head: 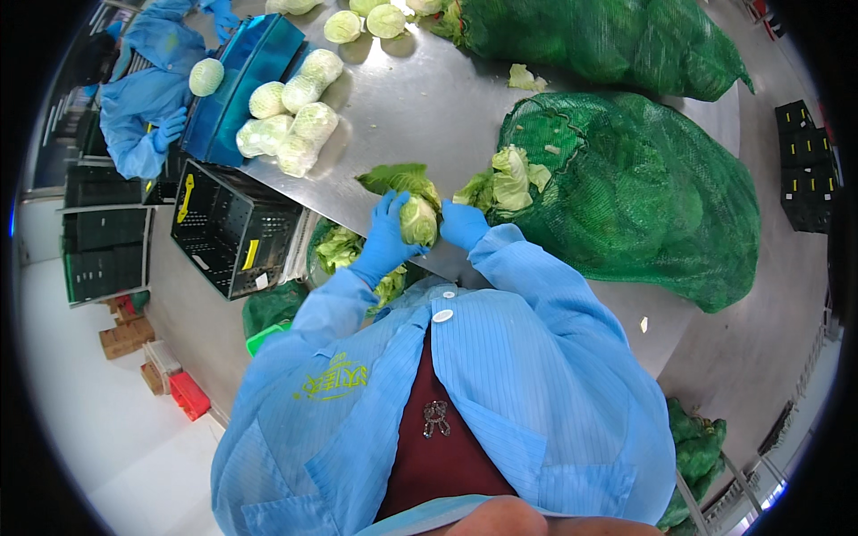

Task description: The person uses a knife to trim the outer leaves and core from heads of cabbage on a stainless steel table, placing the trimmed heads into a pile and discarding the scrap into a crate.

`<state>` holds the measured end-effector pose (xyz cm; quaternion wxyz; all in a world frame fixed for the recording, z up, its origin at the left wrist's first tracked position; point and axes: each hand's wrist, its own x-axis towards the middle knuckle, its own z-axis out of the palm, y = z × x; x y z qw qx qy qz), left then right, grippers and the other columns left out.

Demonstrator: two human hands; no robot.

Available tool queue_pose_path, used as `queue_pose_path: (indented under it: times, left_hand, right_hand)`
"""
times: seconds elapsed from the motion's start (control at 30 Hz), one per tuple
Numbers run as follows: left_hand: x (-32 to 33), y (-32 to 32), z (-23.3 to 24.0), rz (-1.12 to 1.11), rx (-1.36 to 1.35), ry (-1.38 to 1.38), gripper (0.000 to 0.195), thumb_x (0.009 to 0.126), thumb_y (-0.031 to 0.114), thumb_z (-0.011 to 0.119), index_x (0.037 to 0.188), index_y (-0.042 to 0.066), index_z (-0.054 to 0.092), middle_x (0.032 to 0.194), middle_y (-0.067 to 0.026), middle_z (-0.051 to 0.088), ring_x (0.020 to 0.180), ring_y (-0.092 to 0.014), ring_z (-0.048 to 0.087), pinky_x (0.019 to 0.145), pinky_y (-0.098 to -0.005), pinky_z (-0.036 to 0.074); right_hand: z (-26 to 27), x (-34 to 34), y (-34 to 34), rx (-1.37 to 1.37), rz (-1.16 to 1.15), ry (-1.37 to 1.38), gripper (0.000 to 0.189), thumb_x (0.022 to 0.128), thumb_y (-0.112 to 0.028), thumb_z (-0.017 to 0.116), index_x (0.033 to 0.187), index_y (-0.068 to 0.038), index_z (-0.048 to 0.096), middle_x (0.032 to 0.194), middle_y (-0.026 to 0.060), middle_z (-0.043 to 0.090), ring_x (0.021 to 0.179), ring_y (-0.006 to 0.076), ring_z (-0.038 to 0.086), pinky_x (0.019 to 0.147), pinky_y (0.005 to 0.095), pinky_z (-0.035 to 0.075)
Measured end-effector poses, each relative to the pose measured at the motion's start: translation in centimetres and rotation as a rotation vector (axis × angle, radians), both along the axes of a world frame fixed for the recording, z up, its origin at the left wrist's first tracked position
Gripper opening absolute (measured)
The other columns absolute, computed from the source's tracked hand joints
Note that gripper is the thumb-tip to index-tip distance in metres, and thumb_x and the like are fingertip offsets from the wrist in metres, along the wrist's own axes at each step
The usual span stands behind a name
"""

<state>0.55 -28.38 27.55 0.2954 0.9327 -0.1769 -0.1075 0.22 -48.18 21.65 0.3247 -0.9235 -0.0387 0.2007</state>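
A cabbage head (419,222) is just above the near edge of the metal table (429,120). My left hand (385,234), in a blue glove, grips it from the left side. A loose green outer leaf (402,177) spreads from its far end. My right hand (464,224), also gloved, is curled against or very near the cabbage's right side; whether its fingers pinch a leaf or some tool is hidden. Right beside that hand, torn cabbage leaves (513,181) rest against the open end of a green mesh sack (643,194).
Cabbages in white netting (308,137) lie by a blue bin (231,100), where a co-worker's gloved hand (171,127) is. A black crate (234,228) stands left, a container of trimmed leaves (338,248) below the table edge. Another mesh sack (603,40) lies behind.
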Motion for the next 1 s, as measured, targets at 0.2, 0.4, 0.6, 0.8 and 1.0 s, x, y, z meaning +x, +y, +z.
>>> queue_pose_path:
  times: [0.2,0.4,0.6,0.8,1.0]
  left_hand:
    - [-2.1,2.3,-2.5,0.063,-0.312,-0.102,0.114,0.054,0.032,0.094,0.146,0.009,0.029,0.147,-0.0228,0.029,0.135,-0.039,0.034,0.113,-0.0436,0.033]
    - [-3.0,1.2,1.3,0.343,-0.277,-0.041,0.116,0.056,0.038,0.093,0.145,0.003,0.029,0.134,-0.0243,0.039,0.123,-0.038,0.046,0.107,-0.0403,0.039]
    - [-3.0,1.2,0.7,0.278,-0.055,-0.014,0.117,0.054,0.044,0.093,0.142,-0.004,0.031,0.131,-0.0269,0.040,0.119,-0.040,0.046,0.103,-0.0425,0.042]
    - [-5.3,0.1,-0.5,0.365,-0.143,0.004,0.120,0.053,0.042,0.093,0.143,-0.003,0.029,0.134,-0.0263,0.037,0.125,-0.041,0.041,0.105,-0.0430,0.040]
    - [-6.5,0.0,-1.4,0.393,-0.126,0.010,0.121,0.057,0.035,0.092,0.149,0.002,0.020,0.142,-0.0289,0.028,0.129,-0.043,0.036,0.110,-0.0452,0.035]
  right_hand:
    - [-1.8,1.5,-3.1,0.163,-0.089,0.052,0.031,0.084,-0.022,0.052,0.112,-0.009,0.059,0.101,0.0215,0.067,0.097,0.0415,0.063,0.082,0.0504,0.049]
    - [5.1,-1.1,-4.3,-0.027,-0.222,-0.106,0.029,0.088,-0.027,0.056,0.110,-0.009,0.061,0.094,0.0163,0.068,0.086,0.0365,0.066,0.076,0.0465,0.051]
    - [4.1,-6.0,0.8,0.438,-0.201,0.019,0.058,0.097,-0.040,0.054,0.134,0.004,0.049,0.123,0.0276,0.059,0.114,0.0391,0.058,0.098,0.0414,0.045]
    - [3.8,-6.7,2.0,0.378,-0.162,0.026,0.060,0.098,-0.041,0.049,0.137,0.004,0.045,0.127,0.0279,0.057,0.116,0.0402,0.057,0.099,0.0437,0.044]
    - [4.9,-6.9,3.3,0.198,-0.157,-0.022,0.054,0.098,-0.040,0.049,0.135,-0.001,0.048,0.117,0.0276,0.061,0.106,0.0436,0.060,0.089,0.0479,0.048]
